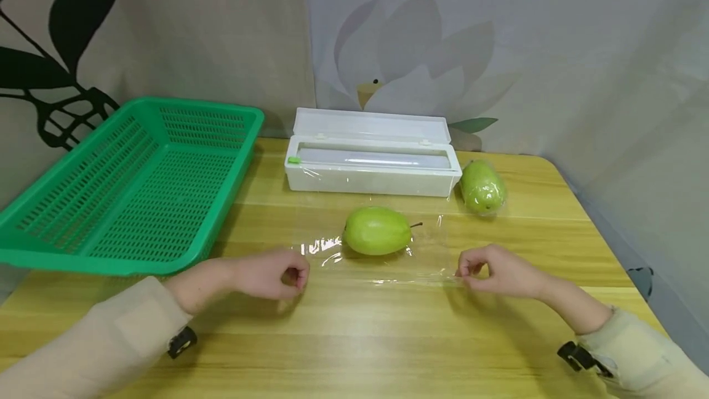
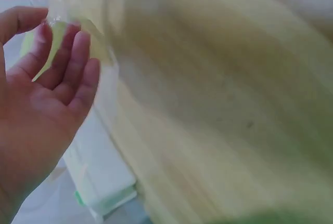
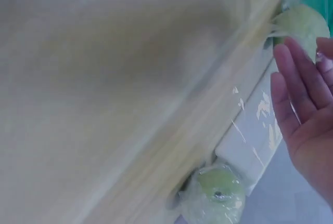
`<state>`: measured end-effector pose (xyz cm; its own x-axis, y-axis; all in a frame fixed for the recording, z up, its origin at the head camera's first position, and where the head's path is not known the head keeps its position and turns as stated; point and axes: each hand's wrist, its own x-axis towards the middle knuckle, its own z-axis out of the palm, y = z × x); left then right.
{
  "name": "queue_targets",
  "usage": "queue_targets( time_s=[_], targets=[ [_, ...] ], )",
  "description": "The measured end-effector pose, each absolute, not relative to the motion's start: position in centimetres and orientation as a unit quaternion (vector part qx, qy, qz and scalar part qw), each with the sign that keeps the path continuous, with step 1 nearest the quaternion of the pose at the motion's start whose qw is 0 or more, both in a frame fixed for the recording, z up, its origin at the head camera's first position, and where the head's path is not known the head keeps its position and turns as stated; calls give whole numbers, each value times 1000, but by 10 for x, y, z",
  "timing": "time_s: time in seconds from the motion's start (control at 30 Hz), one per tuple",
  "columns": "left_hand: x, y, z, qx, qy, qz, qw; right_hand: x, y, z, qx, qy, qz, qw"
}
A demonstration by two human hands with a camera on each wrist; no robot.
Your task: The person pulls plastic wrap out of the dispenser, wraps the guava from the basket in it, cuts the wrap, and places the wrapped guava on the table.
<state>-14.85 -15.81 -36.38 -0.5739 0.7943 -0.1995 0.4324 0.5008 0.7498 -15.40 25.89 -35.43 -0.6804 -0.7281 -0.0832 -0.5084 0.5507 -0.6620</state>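
Green plastic basket point(image 1: 199, 105) sits left of & beyond the fingers of the L hand point(image 1: 271, 273). Next along, straight beyond the gap btwn both sets of fingers: white box point(image 1: 365, 181), lid point(image 1: 371, 126) up, film roll point(image 1: 371, 157) inside. Clear film point(image 1: 327, 248) runs from box front back to the fingers, prob. joined to the roll. Bare green fruit point(image 1: 378, 231) lies btwn L & R fingers, slightly beyond them, seemingly on the film, tho can't be sure it's on top. Beyond the fingers of the R hand point(image 1: 498, 273), wrapped fruit point(image 1: 483, 187) rests on the counter point(image 1: 354, 337) beside the box.

Progress, my read: 1 fruit done; for the other, film's out but not folded round it, & apparently not cut.

Fingers: L thumb + index together, clamped on film's near L corner, others loosely bent. R thumb + index likewise pinch near R corner, other fingers straighter. Neither hand touches fruit.
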Motion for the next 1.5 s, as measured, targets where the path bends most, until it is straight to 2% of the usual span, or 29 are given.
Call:
queue_targets(
  time_s=[0.13, 0.53, 0.77, 1.1, 1.37, 1.43, 1.5],
  targets=[
    [-156, -160, -353, 360, 845, 334, 211, -160, 261, -346, -353, 864, -314, 173],
    [-171, -153, -329, 255, 897, 354, 76, -184, 260, -321, -321, 891, -288, 138],
    [-182, -150, -330, 197, 913, 357, 33, -201, 256, -316, -293, 900, -292, 136],
    [-201, -134, -331, 72, 928, 364, -10, -229, 254, -322, -260, 909, -300, 127],
    [-208, -125, -336, 19, 937, 350, -13, -242, 248, -328, -241, 925, -272, 108],
    [-208, -123, -337, 26, 938, 343, -39, -244, 246, -329, -238, 926, -272, 107],
    [-205, -118, -336, 57, 936, 336, -89, -244, 245, -330, -241, 926, -272, 106]
  ],
)
